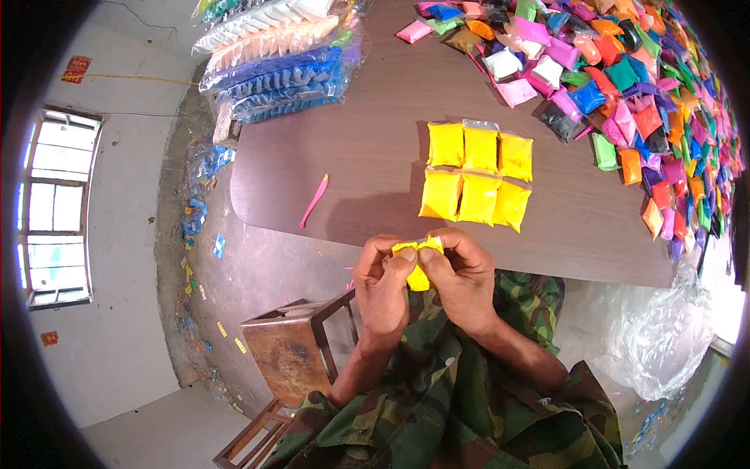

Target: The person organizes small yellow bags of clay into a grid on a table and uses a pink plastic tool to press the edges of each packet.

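Between my two hands is a small yellow packet (420, 278), held just off the table's near edge. My left hand (383, 289) pinches its left side with the thumb on top. On its right side, my right hand (462, 283) grips in the same way, thumb pressed down. The fingers hide much of the packet. Beyond my hands, several yellow packets (459, 195) lie on the table in two rows, close against one another. To the left on the tabletop rests a thin pink plastic tool (315, 201).
A big heap of many-coloured packets (625, 102) covers the table's (351, 141) right side. Bagged rows of white, peach and blue packets (281, 78) sit at the far left. A wooden stool (285, 352) stands at lower left; a clear plastic bag (656, 336) hangs at right.
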`<state>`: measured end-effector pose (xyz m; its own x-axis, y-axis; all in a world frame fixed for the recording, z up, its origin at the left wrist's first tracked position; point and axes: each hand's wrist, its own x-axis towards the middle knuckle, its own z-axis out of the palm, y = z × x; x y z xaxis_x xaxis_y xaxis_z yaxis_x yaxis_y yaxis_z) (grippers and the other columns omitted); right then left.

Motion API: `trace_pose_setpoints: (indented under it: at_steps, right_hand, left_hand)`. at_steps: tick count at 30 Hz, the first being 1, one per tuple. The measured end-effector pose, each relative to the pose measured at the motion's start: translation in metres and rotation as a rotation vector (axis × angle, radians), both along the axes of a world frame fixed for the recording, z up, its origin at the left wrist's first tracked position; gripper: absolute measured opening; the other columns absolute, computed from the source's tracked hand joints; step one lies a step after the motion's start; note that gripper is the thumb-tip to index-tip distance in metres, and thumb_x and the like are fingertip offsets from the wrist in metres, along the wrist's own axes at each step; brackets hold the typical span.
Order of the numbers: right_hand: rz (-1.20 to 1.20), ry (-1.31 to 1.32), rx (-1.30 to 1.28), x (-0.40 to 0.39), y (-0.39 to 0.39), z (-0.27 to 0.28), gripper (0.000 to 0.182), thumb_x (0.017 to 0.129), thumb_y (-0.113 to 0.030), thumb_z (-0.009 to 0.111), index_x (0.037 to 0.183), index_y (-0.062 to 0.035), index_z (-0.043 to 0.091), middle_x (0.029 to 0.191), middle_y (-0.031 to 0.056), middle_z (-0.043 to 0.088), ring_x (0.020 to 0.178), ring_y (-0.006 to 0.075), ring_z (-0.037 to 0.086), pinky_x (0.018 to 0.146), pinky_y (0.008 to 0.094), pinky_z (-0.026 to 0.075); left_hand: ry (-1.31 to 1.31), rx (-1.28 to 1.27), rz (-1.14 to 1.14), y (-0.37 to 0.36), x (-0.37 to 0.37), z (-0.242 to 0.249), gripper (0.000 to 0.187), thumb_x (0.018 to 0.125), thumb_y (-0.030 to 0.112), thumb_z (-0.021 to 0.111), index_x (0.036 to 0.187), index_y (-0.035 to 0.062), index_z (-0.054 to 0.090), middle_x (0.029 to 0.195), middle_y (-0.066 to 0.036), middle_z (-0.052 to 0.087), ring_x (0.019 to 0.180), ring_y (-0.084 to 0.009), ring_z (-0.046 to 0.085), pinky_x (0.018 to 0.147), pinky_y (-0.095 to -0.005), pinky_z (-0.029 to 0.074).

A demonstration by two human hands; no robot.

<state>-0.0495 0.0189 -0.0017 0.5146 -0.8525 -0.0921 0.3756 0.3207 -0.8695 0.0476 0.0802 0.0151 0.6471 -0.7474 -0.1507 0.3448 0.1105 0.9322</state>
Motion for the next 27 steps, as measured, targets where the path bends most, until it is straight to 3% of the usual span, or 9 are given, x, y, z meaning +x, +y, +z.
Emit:
trace_pose_setpoints:
  at_steps: [10,13,16,25,27]
  right_hand:
    - [0.009,0.061,-0.020,-0.003,-0.005,0.002,0.011,0.101,-0.009,0.065,0.107,0.0005,0.063,0.091,-0.0027,0.064,0.080,0.0022,0.057,0.070,0.0209,0.050]
    - [0.004,0.052,-0.030,-0.004,-0.004,0.002,0.012,0.101,-0.010,0.065,0.106,0.0007,0.063,0.090,-0.0024,0.064,0.079,0.0019,0.057,0.069,0.0205,0.049]
    - [0.002,0.085,-0.036,-0.004,-0.003,0.003,0.011,0.101,-0.010,0.065,0.105,0.0006,0.063,0.090,-0.0023,0.064,0.078,0.0017,0.057,0.068,0.0204,0.049]
    - [0.023,0.092,-0.041,-0.003,-0.003,0.005,0.012,0.101,-0.011,0.067,0.104,0.0003,0.064,0.087,-0.0035,0.063,0.076,0.0010,0.056,0.066,0.0196,0.048]
    - [0.025,0.107,-0.050,-0.003,-0.002,0.005,0.012,0.101,-0.011,0.067,0.104,0.0004,0.064,0.086,-0.0040,0.063,0.075,0.0006,0.055,0.065,0.0194,0.048]
  left_hand:
    - [0.079,0.009,-0.012,0.005,0.007,-0.009,0.015,0.095,0.005,0.062,0.107,-0.0035,0.064,0.097,-0.003,0.064,0.090,-0.0087,0.059,0.083,-0.0247,0.047]
    - [0.029,0.047,-0.025,0.007,0.008,-0.007,0.015,0.096,0.006,0.057,0.106,-0.0039,0.063,0.101,-0.008,0.066,0.095,-0.0149,0.062,0.088,-0.0301,0.048]
    - [0.065,0.022,0.002,0.006,0.008,-0.005,0.014,0.094,0.004,0.061,0.104,-0.0044,0.065,0.097,-0.003,0.065,0.092,-0.0100,0.060,0.086,-0.0256,0.047]
    - [0.054,0.006,0.018,0.007,0.007,-0.001,0.011,0.095,0.004,0.059,0.100,-0.0040,0.065,0.096,-0.004,0.065,0.089,-0.0098,0.059,0.082,-0.0263,0.046]
    - [0.058,0.018,0.011,0.010,0.009,-0.005,0.012,0.094,0.006,0.059,0.100,-0.0029,0.064,0.097,-0.006,0.065,0.092,-0.0136,0.061,0.086,-0.0293,0.047]
